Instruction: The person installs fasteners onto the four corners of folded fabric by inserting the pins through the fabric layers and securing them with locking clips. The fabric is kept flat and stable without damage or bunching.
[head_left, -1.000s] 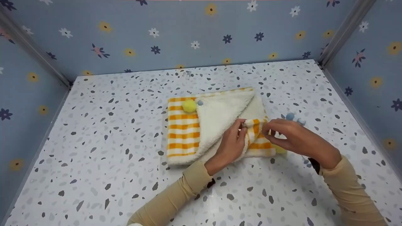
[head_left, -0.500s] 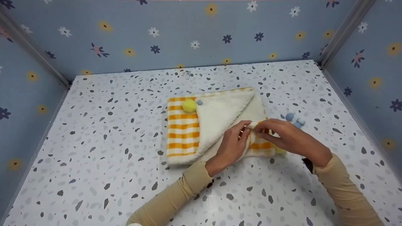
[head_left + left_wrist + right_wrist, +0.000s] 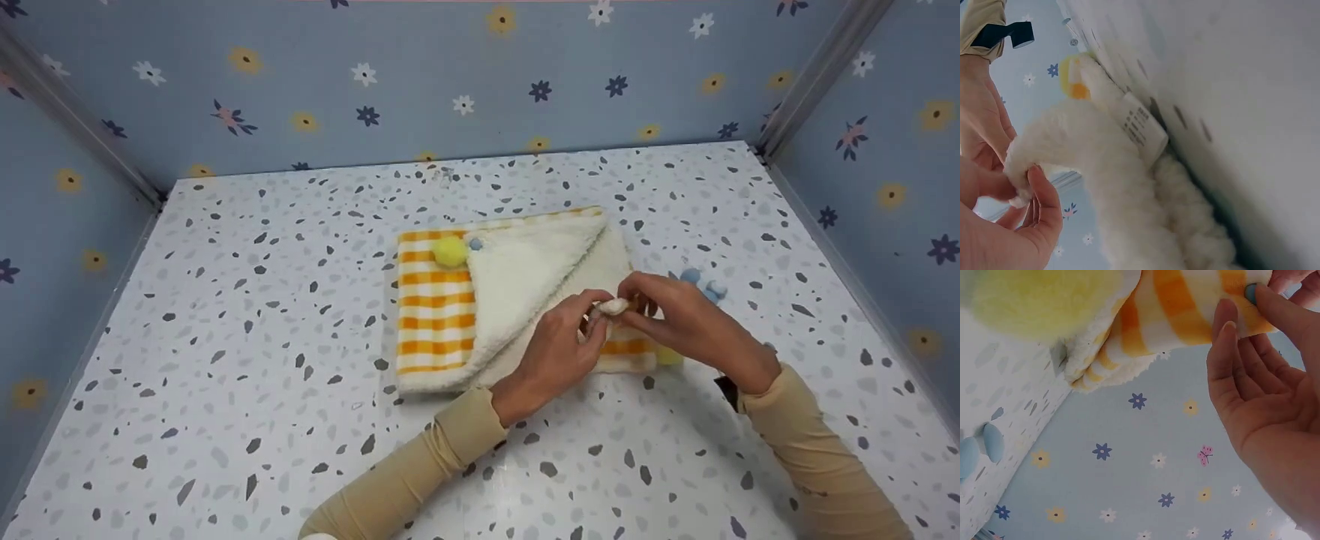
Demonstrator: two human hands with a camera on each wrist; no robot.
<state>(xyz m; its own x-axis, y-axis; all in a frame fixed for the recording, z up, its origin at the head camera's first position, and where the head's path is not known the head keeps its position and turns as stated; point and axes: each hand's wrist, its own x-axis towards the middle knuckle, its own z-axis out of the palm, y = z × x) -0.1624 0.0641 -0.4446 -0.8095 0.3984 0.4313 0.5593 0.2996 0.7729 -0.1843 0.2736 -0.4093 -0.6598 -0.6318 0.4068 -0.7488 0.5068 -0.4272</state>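
A folded blanket (image 3: 439,300), yellow-orange checked outside and cream fleece inside, lies on the table with one fleece corner turned back. My left hand (image 3: 551,349) pinches the blanket's right fleece edge (image 3: 613,306) between thumb and fingers. Just beside it, my right hand (image 3: 686,311) holds a small blue round-capped piece (image 3: 1251,293) between thumb and fingertips, against the checked side. How far this piece is in the fabric is hidden. Near the turned-back corner sit a yellow pompom (image 3: 450,252) and a small blue round piece (image 3: 475,244). A white label (image 3: 1143,129) shows in the left wrist view.
Further loose blue pieces (image 3: 712,291) lie on the speckled table (image 3: 262,337), right of the blanket. Another yellow pompom (image 3: 669,355) shows at the blanket's lower right corner. Flowered blue panels (image 3: 420,82) stand behind and at both sides.
My right hand has moved left to meet the left hand. The checked flap earlier visible between them is now bunched, with cream fleece showing at the fingertips. The left hand has shifted slightly right.
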